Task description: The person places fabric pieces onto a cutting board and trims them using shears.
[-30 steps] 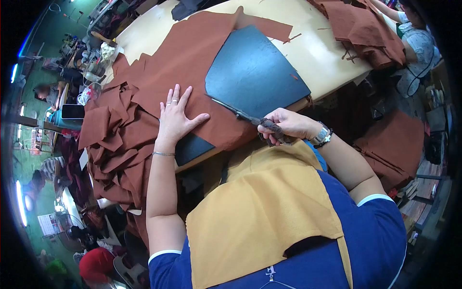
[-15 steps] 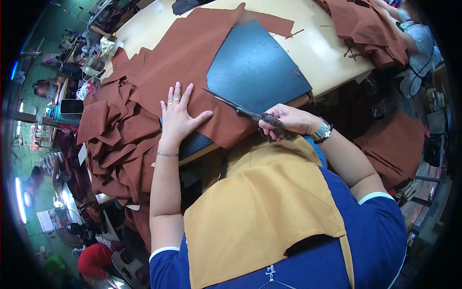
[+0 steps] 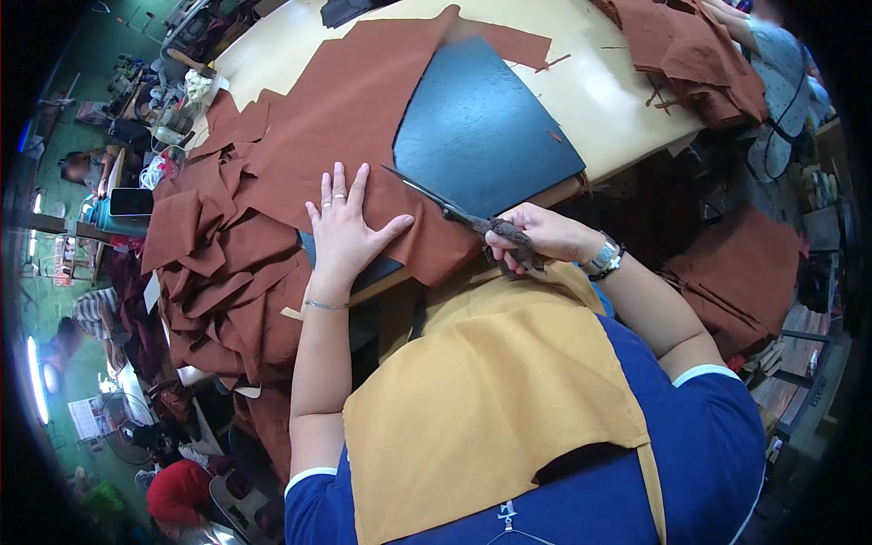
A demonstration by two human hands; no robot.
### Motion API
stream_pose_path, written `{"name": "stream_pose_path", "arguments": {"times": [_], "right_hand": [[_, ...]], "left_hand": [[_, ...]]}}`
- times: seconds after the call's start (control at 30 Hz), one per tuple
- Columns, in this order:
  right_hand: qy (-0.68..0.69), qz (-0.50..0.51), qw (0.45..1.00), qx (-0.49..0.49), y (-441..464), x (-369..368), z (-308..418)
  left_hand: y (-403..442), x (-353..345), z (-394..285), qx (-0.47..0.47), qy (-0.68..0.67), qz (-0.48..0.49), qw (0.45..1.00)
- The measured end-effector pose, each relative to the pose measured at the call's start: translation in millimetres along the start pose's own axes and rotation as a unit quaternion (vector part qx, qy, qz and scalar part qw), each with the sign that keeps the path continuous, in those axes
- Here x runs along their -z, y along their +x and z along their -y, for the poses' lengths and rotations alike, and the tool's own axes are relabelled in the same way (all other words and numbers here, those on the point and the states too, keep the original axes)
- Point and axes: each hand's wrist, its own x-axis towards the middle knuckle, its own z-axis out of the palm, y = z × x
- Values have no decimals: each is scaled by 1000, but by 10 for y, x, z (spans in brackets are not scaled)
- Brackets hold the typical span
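My left hand (image 3: 351,232) lies flat with fingers spread on a large sheet of rust-brown fabric (image 3: 336,113). In my right hand (image 3: 545,234) is a pair of scissors (image 3: 450,211) with dark wrapping round the handles. The blades point up and left along the fabric's edge, their tip near my left hand's fingers. Whether the blades are apart or together I cannot tell. Beneath the fabric, a dark blue board (image 3: 481,127) shows at the right, with a small brown scrap on it.
A heap of brown fabric pieces (image 3: 227,291) hangs over the table's left edge. More brown fabric (image 3: 695,64) lies at the far right, beside another person (image 3: 781,82). A stack of brown cloth (image 3: 740,272) sits lower right. The pale table (image 3: 581,36) extends behind.
My left hand has slid slightly right across the fabric. The scissors and my right hand stay in nearly the same place.
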Motion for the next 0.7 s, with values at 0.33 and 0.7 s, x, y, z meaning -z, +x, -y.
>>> {"name": "stream_pose_path", "arguments": {"times": [0.33,0.7], "right_hand": [[5,-8,1000,25,-98,-17,-142],[47,-25,998,30,-190,-19,-250]], "left_hand": [[-93,37,-227,31,-9,4,999],[-133,70,-413,48,-39,31,998]]}}
